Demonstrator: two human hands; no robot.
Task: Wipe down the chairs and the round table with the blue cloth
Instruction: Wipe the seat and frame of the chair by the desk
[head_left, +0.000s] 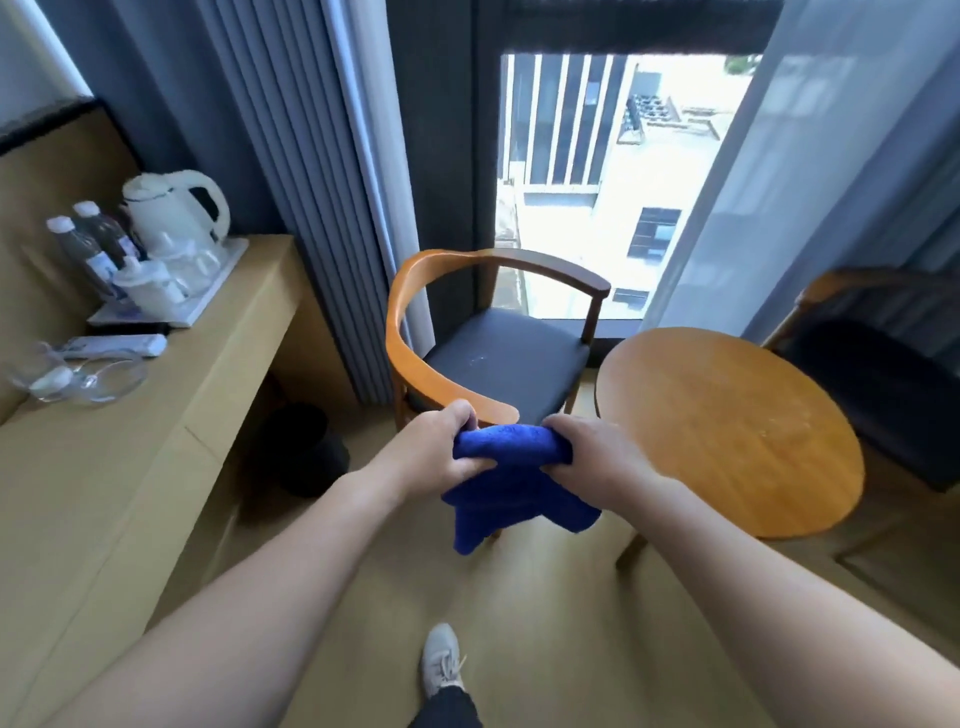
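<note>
A blue cloth (511, 478) hangs between my two hands in the middle of the view. My left hand (434, 452) grips its left end and my right hand (587, 452) grips its right end, with the rest drooping below. Just beyond the cloth stands a wooden chair (400, 332) with a curved back rail and a dark seat (506, 358) that has pale specks on it. The round wooden table (737, 431) is to the right of my hands. A second chair (883, 384) with a dark seat stands at the far right, partly behind a sheer curtain.
A long wooden counter (156, 447) runs along the left, carrying a white kettle (171, 208), water bottles (88, 244), cups on a tray, a remote and a glass dish (78, 376). A dark bin (306, 447) sits under it. Curtains and a window lie ahead. My shoe (441, 660) is on the floor.
</note>
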